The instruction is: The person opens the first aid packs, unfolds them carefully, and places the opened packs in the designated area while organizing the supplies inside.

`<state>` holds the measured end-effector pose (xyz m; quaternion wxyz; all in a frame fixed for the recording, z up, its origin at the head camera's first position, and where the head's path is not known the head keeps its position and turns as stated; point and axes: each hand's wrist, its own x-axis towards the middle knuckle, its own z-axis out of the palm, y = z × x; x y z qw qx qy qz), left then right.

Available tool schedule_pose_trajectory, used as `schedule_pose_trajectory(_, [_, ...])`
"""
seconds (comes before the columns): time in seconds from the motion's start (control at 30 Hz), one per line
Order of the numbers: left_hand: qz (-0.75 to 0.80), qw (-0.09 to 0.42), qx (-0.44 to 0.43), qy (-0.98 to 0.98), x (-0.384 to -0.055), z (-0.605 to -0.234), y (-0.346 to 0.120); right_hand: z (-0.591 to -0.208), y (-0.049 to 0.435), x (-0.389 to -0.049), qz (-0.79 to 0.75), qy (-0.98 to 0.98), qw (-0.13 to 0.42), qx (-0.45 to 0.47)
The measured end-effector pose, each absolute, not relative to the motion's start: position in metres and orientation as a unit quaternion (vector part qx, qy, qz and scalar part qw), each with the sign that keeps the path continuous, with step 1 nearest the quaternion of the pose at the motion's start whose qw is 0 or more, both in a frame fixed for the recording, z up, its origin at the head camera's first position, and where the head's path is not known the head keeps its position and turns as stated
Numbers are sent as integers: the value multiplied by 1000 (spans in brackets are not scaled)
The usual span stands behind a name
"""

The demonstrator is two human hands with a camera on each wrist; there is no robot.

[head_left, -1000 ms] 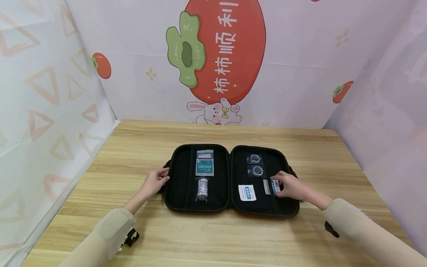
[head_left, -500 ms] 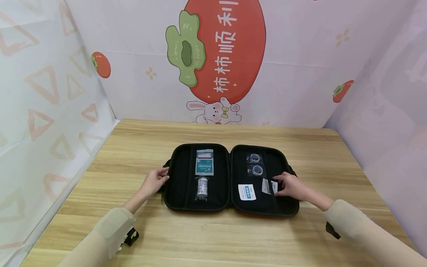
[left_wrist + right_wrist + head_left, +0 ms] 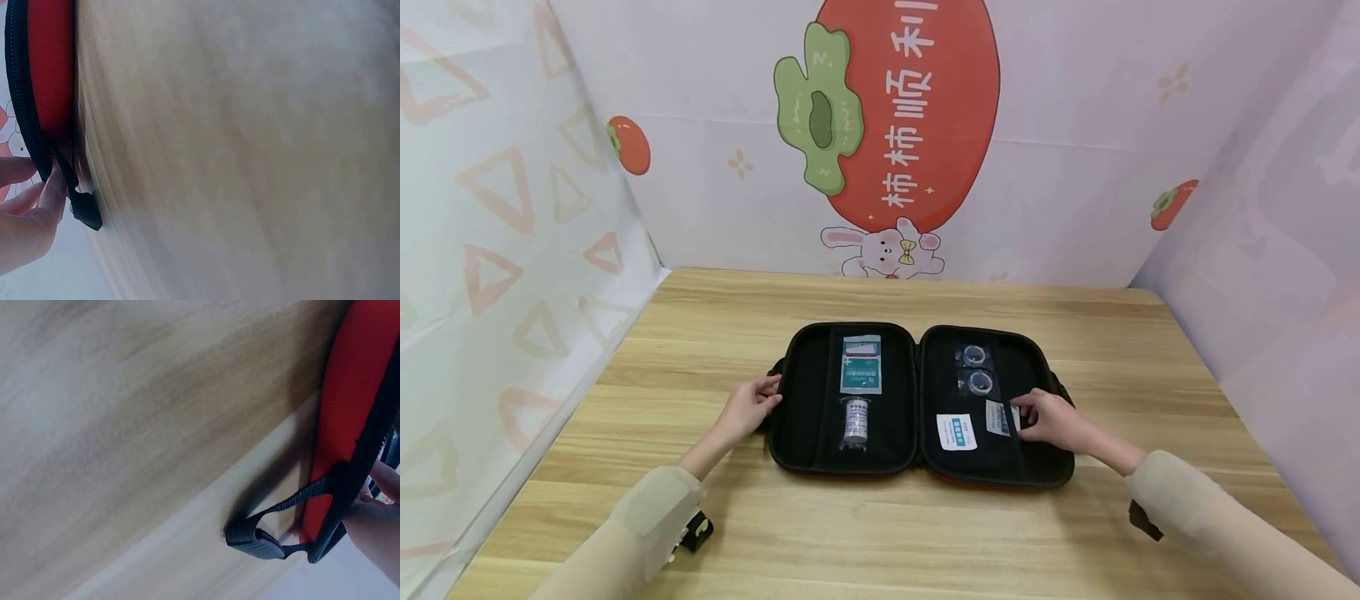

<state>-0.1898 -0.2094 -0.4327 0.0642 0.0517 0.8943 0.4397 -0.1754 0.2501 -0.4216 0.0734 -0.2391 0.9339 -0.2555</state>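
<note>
An open zip case (image 3: 891, 454), black inside and red outside, lies flat with both halves spread. My left hand (image 3: 751, 410) pinches the left half's rim between thumb and fingers; in the left wrist view those fingers (image 3: 53, 194) sit at the zip edge beside a black strap. Inside the right half, my right hand (image 3: 1051, 419) pinches a small white-and-blue packet (image 3: 997, 418), which passes under the dark elastic band. A similar white-and-blue packet (image 3: 956, 432) lies just left of it. The right wrist view shows the right hand (image 3: 381, 519) mostly hidden behind the rim.
Two clear-wrapped rolls (image 3: 979, 382) sit above the packets in the right half. The left half holds a green-and-white packet (image 3: 861, 365) and a wrapped white roll (image 3: 855, 421) under its band. A black carry handle (image 3: 256, 540) sticks out at the right side over the wooden table (image 3: 880, 542).
The packet at my right hand has slid left under the elastic band, so more of it shows on the band's left side. My left hand stays at the rim.
</note>
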Motion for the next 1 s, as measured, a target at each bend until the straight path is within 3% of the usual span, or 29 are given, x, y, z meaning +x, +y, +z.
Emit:
schedule_pose_trajectory(0.4, [440, 63, 55, 894, -189, -432, -209, -424, 239, -180, -317, 922, 103, -197])
schedule_pose_trajectory(0.73, [444, 59, 52, 893, -188, -431, -208, -422, 232, -179, -294, 936, 77, -181])
schedule_pose_trajectory(1.0, [447, 56, 49, 892, -188, -430, -207, -447, 249, -185, -347, 901, 39, -256])
